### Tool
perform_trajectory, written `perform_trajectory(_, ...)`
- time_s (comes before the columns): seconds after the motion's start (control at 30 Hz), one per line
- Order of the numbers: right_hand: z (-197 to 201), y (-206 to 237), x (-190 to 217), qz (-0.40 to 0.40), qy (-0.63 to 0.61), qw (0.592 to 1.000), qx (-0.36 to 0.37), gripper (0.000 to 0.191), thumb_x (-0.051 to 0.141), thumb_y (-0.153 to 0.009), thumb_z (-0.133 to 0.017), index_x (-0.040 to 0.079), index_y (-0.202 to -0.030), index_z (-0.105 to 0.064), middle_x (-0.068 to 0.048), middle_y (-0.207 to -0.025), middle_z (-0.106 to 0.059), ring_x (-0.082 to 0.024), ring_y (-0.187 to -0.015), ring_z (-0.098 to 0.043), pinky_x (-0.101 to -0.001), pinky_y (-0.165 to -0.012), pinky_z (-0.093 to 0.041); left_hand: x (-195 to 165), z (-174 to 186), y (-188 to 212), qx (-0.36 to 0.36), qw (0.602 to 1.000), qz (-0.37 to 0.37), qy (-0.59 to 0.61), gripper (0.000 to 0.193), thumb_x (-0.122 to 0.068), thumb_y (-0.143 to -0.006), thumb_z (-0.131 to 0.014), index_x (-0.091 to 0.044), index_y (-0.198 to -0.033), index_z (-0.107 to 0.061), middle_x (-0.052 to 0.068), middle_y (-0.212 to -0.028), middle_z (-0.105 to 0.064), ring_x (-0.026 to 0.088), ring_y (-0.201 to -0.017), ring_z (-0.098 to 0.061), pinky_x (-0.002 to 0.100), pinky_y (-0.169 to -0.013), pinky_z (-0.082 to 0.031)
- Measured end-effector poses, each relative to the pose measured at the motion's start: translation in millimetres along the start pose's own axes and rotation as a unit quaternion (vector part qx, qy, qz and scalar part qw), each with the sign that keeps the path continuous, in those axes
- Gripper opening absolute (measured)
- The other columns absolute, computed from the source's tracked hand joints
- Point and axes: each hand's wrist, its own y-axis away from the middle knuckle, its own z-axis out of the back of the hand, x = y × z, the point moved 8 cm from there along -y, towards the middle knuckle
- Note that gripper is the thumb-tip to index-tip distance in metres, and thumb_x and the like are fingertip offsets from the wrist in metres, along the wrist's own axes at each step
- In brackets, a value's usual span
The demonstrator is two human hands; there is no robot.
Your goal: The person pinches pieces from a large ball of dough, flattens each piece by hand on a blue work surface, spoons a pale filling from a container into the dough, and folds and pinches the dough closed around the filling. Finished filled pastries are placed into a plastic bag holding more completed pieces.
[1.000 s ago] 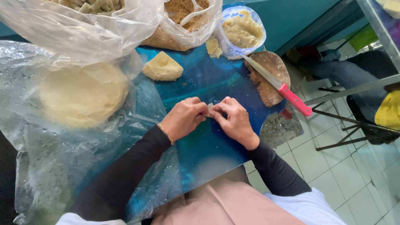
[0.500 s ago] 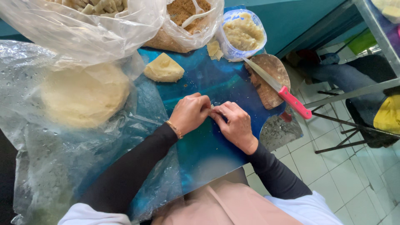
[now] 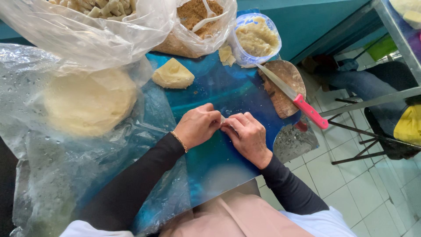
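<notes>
The blue surface (image 3: 228, 92) in front of me is crowded: clear plastic sheeting (image 3: 66, 175) covers its left side, with a large pale round of dough (image 3: 90, 103) lying under it. Beyond that sit a clear bag of small rolled pieces (image 3: 87, 17), a second bag of brown crumbs (image 3: 193, 26) with a white plastic spoon (image 3: 208, 13) stuck in it, and a clear tub of pale mashed filling (image 3: 256, 37). A wedge of dough (image 3: 172, 74) lies bare on the blue, and a red-handled knife (image 3: 291, 94) rests across a small wooden board (image 3: 285, 85) at the right edge. White floor tiles and chair legs show past the surface.

Near the middle of the surface, my left hand (image 3: 199, 125) and right hand (image 3: 245, 134) meet fingertip to fingertip, both closed narrow around a small piece of dough (image 3: 223, 119). Only a pale sliver of it shows between the fingers (the rest is hidden, so I cannot tell its shape). Both hands press it just above, or on, the blue surface.

I judge the piece to be light, soft and a little tacky, easy to dent or tear if squeezed. It wants a gentle pinch at its two ends with the fingertips, supported from below, rather than a full grip.
</notes>
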Motion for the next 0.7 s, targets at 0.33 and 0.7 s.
perform_trajectory(0.33,-8.2,-8.1,-16.9,-0.027,-0.027,0.998,0.047,0.009,0.017,-0.09,-0.077,0.009,-0.092,-0.073,-0.004,-0.089,-0.066,-0.025,-0.085,-0.065,-0.0379,-0.07,-0.052,-15.7,7.9,6.7,-0.021,0.997,-0.07,0.015,0.013,-0.016,-0.088,-0.073,-0.006,-0.093,-0.065,0.011,-0.094,-0.059,0.033,-0.092,-0.064,0.044,-0.077,-0.053)
perform_trajectory(0.7,-3.5,-7.4,-9.2,0.028,0.024,0.999,0.015,0.011,0.019,-0.088,-0.079,0.013,-0.096,-0.073,-0.001,-0.098,-0.068,-0.024,-0.089,-0.062,-0.0376,-0.075,-0.048,-18.1,13.4,7.7,-0.04,0.996,-0.069,-0.025,0.012,-0.012,-0.085,-0.071,-0.005,-0.09,-0.063,0.012,-0.093,-0.058,0.032,-0.092,-0.063,0.042,-0.077,-0.054)
